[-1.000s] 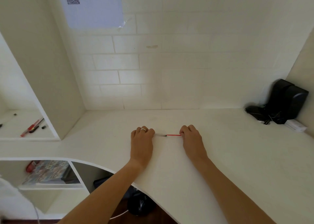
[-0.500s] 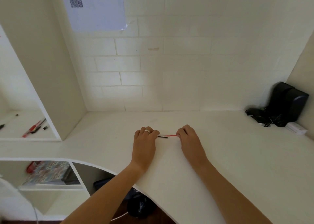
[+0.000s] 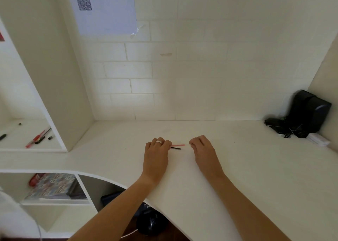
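On the white desk [image 3: 237,167] a thin red rod [image 3: 178,145] and a shorter thin black rod [image 3: 176,148] lie side by side, pointing right. My left hand [image 3: 156,155], with a ring on one finger, has its fingers curled, and the fingertips pinch the rods' left ends. My right hand [image 3: 203,149] rests on the desk with curled fingers. A small gap separates its fingertips from the red rod's free end, and I see nothing in it.
A black speaker [image 3: 311,113] with cables and a small white box [image 3: 318,140] sit in the back right corner. Pens [image 3: 38,136] lie in the left shelf bay. A patterned box [image 3: 53,186] sits in the lower shelf. The desk's front edge curves inward at left.
The red rod has left my right hand and now sticks out from my left hand beside the black rod. The right hand has drawn slightly away to the right.
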